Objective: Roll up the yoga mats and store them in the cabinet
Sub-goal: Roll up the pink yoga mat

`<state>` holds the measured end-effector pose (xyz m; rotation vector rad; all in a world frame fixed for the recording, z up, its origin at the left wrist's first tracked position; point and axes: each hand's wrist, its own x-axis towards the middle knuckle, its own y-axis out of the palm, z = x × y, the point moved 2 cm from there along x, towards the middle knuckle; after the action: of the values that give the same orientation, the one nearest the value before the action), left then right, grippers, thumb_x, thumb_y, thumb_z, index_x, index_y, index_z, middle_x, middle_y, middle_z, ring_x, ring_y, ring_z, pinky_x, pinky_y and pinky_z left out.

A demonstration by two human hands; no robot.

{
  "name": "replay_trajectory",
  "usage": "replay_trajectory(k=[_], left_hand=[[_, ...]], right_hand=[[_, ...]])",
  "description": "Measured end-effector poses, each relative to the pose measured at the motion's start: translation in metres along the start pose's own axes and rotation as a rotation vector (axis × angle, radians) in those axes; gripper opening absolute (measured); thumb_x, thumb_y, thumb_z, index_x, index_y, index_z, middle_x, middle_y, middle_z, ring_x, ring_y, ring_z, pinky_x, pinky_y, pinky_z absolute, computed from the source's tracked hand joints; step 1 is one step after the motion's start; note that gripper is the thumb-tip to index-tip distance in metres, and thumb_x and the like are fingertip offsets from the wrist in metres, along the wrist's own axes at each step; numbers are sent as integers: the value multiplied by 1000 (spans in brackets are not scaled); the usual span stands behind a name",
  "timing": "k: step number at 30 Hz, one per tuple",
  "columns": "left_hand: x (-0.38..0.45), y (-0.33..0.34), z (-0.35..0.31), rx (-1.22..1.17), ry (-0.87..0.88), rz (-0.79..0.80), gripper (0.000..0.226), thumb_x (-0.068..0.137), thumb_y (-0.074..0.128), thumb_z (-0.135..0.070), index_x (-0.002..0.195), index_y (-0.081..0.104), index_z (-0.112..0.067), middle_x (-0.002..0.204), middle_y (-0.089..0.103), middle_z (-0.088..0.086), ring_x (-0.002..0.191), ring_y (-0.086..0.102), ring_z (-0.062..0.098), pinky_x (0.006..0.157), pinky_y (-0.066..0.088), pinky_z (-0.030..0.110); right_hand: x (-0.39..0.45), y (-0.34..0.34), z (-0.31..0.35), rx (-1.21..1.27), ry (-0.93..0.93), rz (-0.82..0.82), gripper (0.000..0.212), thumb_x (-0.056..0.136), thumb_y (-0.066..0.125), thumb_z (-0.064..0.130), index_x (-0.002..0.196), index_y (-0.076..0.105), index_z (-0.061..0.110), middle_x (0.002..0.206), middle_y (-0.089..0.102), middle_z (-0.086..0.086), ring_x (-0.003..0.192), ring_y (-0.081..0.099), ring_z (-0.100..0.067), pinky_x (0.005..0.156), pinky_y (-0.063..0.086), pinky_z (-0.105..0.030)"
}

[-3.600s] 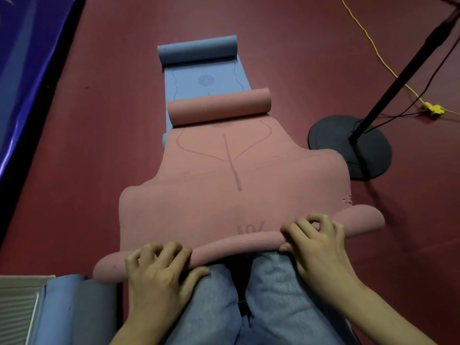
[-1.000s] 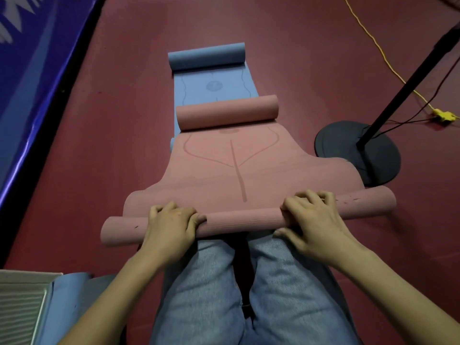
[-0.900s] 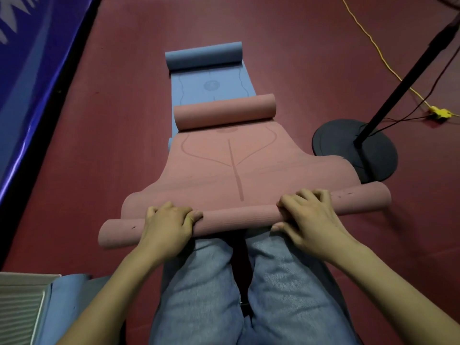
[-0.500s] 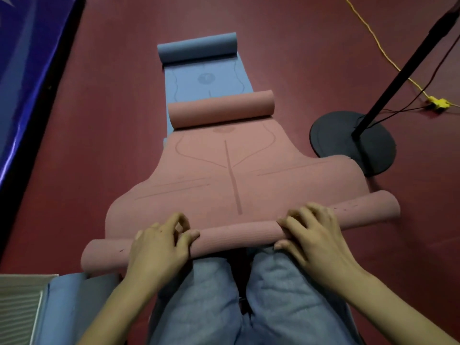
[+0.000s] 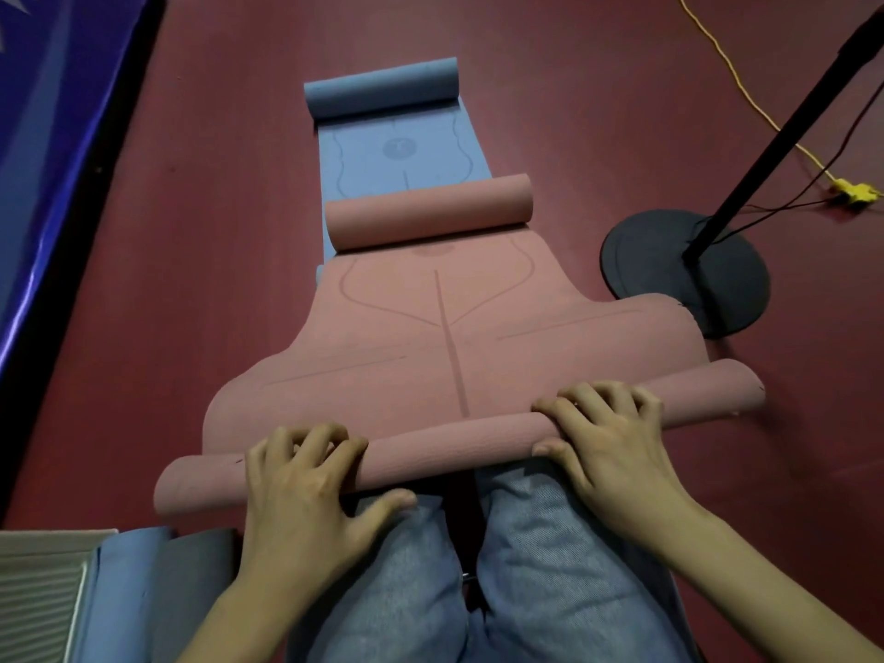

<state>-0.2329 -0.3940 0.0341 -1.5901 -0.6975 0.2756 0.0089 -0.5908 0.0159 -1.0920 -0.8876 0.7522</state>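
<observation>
1. Pink yoga mat [image 5: 445, 356] lies centre frame on the red floor [image 5: 191, 232]; its near end is rolled across the lower middle.
2. Left hand [image 5: 306, 490] and right hand [image 5: 612, 452] each curl over that roll, gripping it.
3. Blue yoga mat [image 5: 402, 150] lies upper centre, partly under the pink one.

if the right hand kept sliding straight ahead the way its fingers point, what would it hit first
The right hand rests on the near roll of the pink mat. Straight ahead lies only the mat's flat stretch; the first raised thing looks like its curled far end, though depth is hard to judge.
</observation>
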Motion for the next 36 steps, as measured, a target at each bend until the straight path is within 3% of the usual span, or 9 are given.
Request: replay_trajectory(k=[6, 12, 15, 19, 23, 28, 32, 36], left_hand=[[4, 4, 6, -23, 11, 0, 58, 80, 56, -69, 100, 78, -19, 103, 68, -5, 94, 51, 25, 89, 35, 46], [9, 7, 10, 2, 53, 53, 48, 90, 47, -63, 96, 70, -22, 101, 66, -9, 93, 51, 25, 89, 35, 47], [11, 8, 11, 8, 42, 62, 43, 92, 44, -61, 94, 68, -25, 100, 65, -13, 93, 52, 24, 87, 32, 45], [23, 9, 14, 17, 31, 105, 42, 94, 39, -59, 81, 62, -26, 84, 61, -16, 85, 51, 20, 83, 28, 43], [26, -1, 19, -66, 27, 166, 41, 95, 36, -63, 73, 53, -32, 70, 49, -21, 82, 48, 12, 83, 29, 41], [2, -3, 18, -167, -2, 251, 51, 95, 27, -76, 75, 51, -35, 70, 50, -25, 81, 45, 6, 82, 31, 41], [4, -2, 15, -218, -84, 271, 38, 86, 35, -77, 94, 44, -42, 82, 55, -22, 86, 47, 5, 89, 27, 39], [18, -4, 13, -242, -87, 259, 35, 84, 39, -72, 87, 43, -38, 70, 50, -18, 80, 45, -1, 88, 28, 40]], right_hand=[[7, -4, 1, 84, 31, 33, 31, 94, 44, 57, 105, 54, 30, 99, 58, 15, 92, 54, -22, 87, 36, -47], [14, -15, 2, 85, 22, 104, 37, 94, 43, 63, 94, 53, 28, 92, 55, 15, 90, 50, -18, 88, 34, -43], [10, -18, 0, 112, -28, 131, 41, 88, 55, 64, 101, 56, 26, 99, 59, 15, 95, 53, -16, 93, 35, -41], [10, -18, -5, 152, -37, 134, 41, 91, 50, 60, 112, 59, 25, 105, 63, 14, 101, 57, -15, 98, 33, -39], [10, -30, -5, 158, -87, 165, 41, 94, 46, 60, 114, 58, 26, 101, 62, 15, 95, 56, -13, 93, 32, -35], [-13, -36, -2, 240, -71, 163, 34, 92, 52, 60, 107, 50, 31, 94, 53, 19, 85, 50, -6, 85, 27, -25], [-17, -26, -2, 262, -40, 139, 35, 92, 50, 63, 103, 53, 30, 93, 54, 19, 87, 53, -10, 90, 34, -32], [-13, -23, -1, 230, -63, 94, 38, 94, 51, 60, 101, 59, 23, 101, 60, 12, 107, 55, -19, 95, 39, -39]])
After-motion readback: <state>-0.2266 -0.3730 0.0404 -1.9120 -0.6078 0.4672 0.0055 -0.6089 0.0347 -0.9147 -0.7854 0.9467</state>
